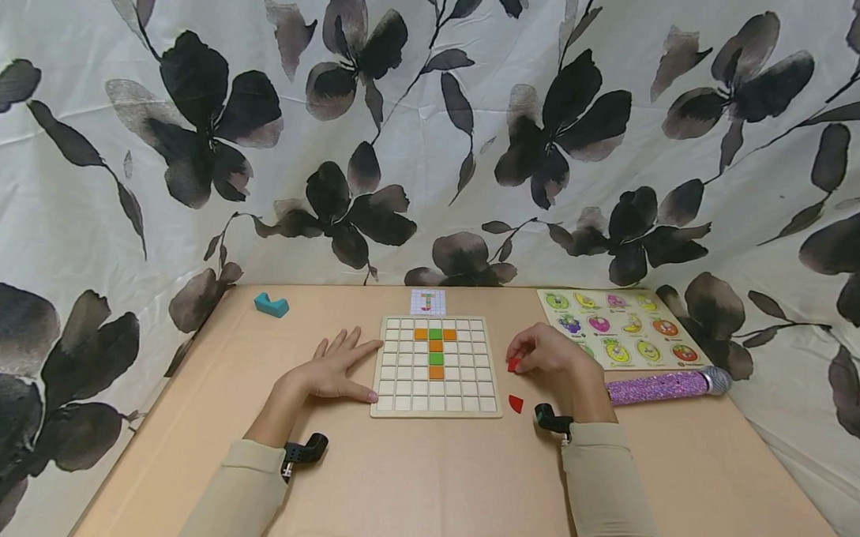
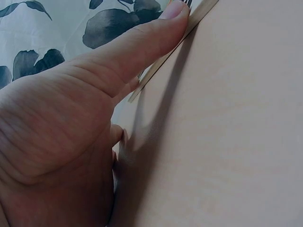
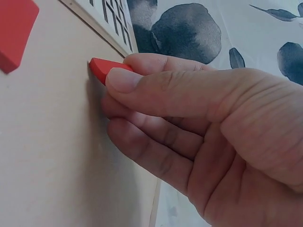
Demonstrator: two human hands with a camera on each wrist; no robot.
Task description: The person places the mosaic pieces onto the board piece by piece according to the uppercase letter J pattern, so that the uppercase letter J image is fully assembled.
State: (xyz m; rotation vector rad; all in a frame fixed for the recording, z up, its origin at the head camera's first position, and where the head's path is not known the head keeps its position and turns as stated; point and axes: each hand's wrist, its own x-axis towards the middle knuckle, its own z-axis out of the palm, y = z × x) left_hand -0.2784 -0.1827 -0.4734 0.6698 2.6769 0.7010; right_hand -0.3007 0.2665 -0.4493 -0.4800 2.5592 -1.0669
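Note:
A square grid board (image 1: 399,402) with pale cells lies mid-table. Several orange tiles (image 1: 437,372) and two green tiles (image 1: 436,359) form a T on it. My left hand (image 1: 332,371) is spread beside the board, with thumb and index fingertip on its left edge; the left wrist view shows the thumb (image 2: 142,47) along that edge. To the right of the board, my right hand (image 1: 554,353) pinches a small red piece (image 3: 100,69) between thumb and index finger, close over the table. A second red piece (image 1: 516,404), wedge-shaped, lies just nearer me.
Behind the board is a small card (image 1: 427,302) with a coloured T pattern. A fruit picture sheet (image 1: 603,345) and a glittery purple microphone (image 1: 658,388) lie at right. At back left sits a teal block (image 1: 271,306). A floral cloth (image 1: 425,142) hangs behind the table.

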